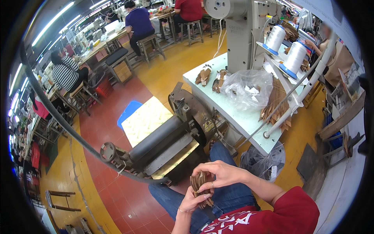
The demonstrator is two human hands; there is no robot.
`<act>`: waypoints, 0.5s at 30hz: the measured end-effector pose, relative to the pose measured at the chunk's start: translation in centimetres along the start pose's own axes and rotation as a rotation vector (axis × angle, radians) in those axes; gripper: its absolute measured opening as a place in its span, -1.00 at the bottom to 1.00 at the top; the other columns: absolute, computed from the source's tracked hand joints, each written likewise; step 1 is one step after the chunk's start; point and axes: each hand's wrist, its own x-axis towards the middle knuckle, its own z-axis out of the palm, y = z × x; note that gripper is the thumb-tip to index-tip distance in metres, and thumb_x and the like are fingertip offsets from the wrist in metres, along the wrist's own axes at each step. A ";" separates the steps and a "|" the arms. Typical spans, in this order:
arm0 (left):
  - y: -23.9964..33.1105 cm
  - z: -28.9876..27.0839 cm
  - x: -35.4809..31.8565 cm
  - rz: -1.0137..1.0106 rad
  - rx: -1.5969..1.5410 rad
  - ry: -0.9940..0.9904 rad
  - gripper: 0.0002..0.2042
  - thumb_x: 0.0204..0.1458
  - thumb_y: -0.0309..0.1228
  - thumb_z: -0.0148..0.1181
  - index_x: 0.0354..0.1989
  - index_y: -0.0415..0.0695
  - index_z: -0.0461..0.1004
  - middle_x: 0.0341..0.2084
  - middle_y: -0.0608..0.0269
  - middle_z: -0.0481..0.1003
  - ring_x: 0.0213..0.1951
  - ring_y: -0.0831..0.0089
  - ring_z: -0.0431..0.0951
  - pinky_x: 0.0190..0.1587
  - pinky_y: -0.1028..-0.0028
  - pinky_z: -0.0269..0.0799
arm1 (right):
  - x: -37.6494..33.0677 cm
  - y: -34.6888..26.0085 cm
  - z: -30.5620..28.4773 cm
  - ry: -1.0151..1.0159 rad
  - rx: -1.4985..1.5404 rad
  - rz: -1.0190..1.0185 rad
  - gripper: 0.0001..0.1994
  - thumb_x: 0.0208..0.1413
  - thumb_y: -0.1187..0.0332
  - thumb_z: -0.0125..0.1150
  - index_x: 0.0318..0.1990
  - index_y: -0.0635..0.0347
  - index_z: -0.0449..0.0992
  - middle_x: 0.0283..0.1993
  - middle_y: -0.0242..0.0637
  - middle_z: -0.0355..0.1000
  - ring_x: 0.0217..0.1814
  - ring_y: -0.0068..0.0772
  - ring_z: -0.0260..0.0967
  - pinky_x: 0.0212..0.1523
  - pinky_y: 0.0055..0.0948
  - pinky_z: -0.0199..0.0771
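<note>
A small bundle of brown strips (199, 181), leather-like, is held over my lap with what looks like a thin yellow band around it. My left hand (190, 201) grips its lower side, fingers closed. From above, my right hand (218, 174) curls over the top of the same bundle, thumb against the strips. Just beyond my knees stands a roller machine (159, 138) with a dark cylinder and a metal plate. A yellowish patterned board (146, 120) lies on its far side.
On the pale table (218, 101) at right are brown bundles (219, 80), a clear plastic bag (247, 89), loose pointed brown pieces (278, 103) and white thread cones (295, 58) by a grey machine. A grey hose (74, 134) arcs across the left. Several people sit at far benches.
</note>
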 end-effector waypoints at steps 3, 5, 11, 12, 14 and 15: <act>0.0 -0.4 0.1 0.006 -0.189 -0.062 -0.51 -0.11 -0.45 0.26 0.04 -0.25 0.28 -0.18 0.16 0.41 -0.15 0.40 0.44 -0.12 0.42 0.41 | 1.4 -0.8 -0.6 -0.113 0.152 0.108 -0.47 -0.08 0.26 0.36 0.04 0.19 0.31 -0.31 -0.18 0.51 -0.30 -0.32 0.51 -0.30 -0.44 0.47; -0.3 -0.4 -0.1 0.054 -0.439 -0.070 -0.34 -0.09 -0.28 0.32 0.17 -0.25 0.16 -0.08 0.11 0.36 -0.08 0.36 0.41 -0.09 0.36 0.41 | 2.5 -1.3 -1.1 -0.138 0.121 0.015 -0.39 -0.11 0.25 0.40 0.10 0.18 0.27 -0.34 -0.20 0.50 -0.32 -0.43 0.49 -0.30 -0.49 0.47; -4.4 -4.4 0.1 0.136 -1.013 0.258 -0.46 0.02 0.16 0.03 -0.24 -0.16 0.50 0.02 0.01 0.40 0.06 0.16 0.37 0.10 0.18 0.29 | 6.4 -4.3 -7.3 0.093 0.034 -0.202 -0.40 -0.26 0.30 0.52 0.02 0.16 0.41 -0.22 -0.36 0.45 -0.18 -0.55 0.41 -0.15 -0.50 0.44; -5.5 -5.9 -0.1 0.104 -1.007 0.290 -0.50 0.04 0.12 0.03 -0.22 -0.14 0.49 -0.01 0.06 0.41 0.03 0.18 0.39 0.09 0.20 0.29 | 7.4 -4.9 -9.3 0.233 -0.059 -0.261 -0.37 -0.28 0.25 0.53 0.02 0.13 0.40 -0.23 -0.36 0.45 -0.19 -0.54 0.41 -0.17 -0.51 0.44; -8.1 -9.1 -0.8 0.062 -0.875 0.356 -0.55 0.07 0.05 0.01 -0.17 -0.12 0.47 -0.08 0.11 0.45 -0.02 0.23 0.42 0.07 0.22 0.30 | 8.9 -6.6 -15.4 0.365 -0.561 -0.175 -0.41 -0.25 0.21 0.50 0.00 0.12 0.40 -0.28 -0.31 0.44 -0.30 -0.52 0.43 -0.16 -0.47 0.43; -9.4 -10.5 -1.4 0.012 -0.759 0.450 -0.57 0.09 0.02 0.00 -0.15 -0.12 0.46 -0.11 0.13 0.47 -0.03 0.26 0.43 0.07 0.21 0.29 | 10.0 -7.0 -18.0 0.425 -0.608 -0.105 -0.42 -0.22 0.24 0.46 -0.01 0.16 0.36 -0.33 -0.23 0.45 -0.34 -0.37 0.45 -0.18 -0.38 0.44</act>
